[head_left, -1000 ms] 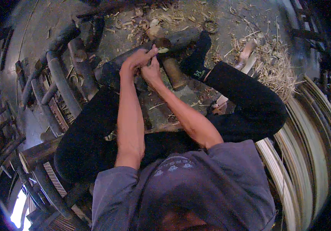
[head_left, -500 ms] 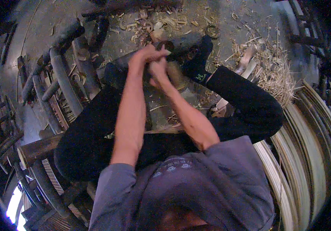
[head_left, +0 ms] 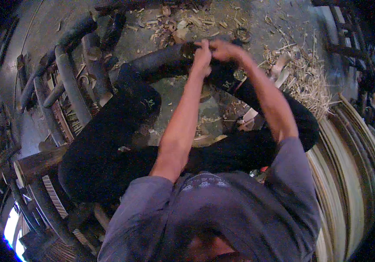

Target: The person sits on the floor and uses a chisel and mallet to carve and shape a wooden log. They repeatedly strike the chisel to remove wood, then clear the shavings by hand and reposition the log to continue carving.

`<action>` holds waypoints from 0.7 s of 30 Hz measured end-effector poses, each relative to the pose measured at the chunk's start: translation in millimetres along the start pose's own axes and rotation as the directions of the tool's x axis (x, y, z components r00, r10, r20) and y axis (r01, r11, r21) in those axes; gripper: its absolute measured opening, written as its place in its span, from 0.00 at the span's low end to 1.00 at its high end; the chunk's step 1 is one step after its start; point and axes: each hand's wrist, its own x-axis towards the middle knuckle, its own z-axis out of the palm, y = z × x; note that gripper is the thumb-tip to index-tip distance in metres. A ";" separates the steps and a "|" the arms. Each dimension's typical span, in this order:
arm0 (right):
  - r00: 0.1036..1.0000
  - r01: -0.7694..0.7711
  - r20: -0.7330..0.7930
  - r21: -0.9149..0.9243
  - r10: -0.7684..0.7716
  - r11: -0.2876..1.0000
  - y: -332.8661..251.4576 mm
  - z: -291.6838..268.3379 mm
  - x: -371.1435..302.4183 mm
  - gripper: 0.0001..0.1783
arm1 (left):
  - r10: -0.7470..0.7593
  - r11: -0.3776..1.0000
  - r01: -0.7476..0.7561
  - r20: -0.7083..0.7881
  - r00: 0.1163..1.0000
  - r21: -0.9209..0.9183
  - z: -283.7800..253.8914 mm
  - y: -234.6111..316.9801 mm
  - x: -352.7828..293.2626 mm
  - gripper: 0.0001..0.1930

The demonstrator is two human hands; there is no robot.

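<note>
My left hand (head_left: 202, 60) is closed at the far middle, above a thick dark pole (head_left: 163, 60) that lies crosswise between my feet. Just right of it, my right hand (head_left: 226, 51) is bent inward with its fingers curled, the fingertips close to the left hand. Whatever lies between the fingers is too small and blurred to make out. Below the left hand, a rounded tan piece (head_left: 205, 94) shows partly, the rest of it hidden. My dark-socked feet rest near both ends of the pole.
Wood shavings (head_left: 187, 28) litter the floor beyond the pole. A heap of thin strips and fibres (head_left: 311, 85) lies at the right, with long pale split strips (head_left: 340, 174) curving nearer. Dark wooden frames of round poles (head_left: 71, 85) stand at the left, beside a thick log (head_left: 39, 165).
Both hands have moved to the right along the pole and slightly farther away. They were together, with the arms close; now the right forearm swings out wider to the right.
</note>
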 end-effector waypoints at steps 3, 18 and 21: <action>0.935 0.041 -0.325 0.494 0.141 0.869 -32.1 85.9 -21.1 0.35 | -0.009 0.887 -0.023 0.067 0.998 0.462 -52.9 -29.8 -4.4 0.47; 0.922 -0.077 -0.287 0.525 0.261 0.848 -125.7 102.4 -60.1 0.40 | 0.771 0.567 -0.607 -0.101 0.629 0.556 -126.7 78.2 3.9 0.20; 0.957 -0.038 -0.289 0.010 0.039 0.999 -149.6 51.8 -96.6 0.38 | 0.758 0.616 -0.606 -0.169 0.630 0.503 -112.7 80.3 -3.1 0.20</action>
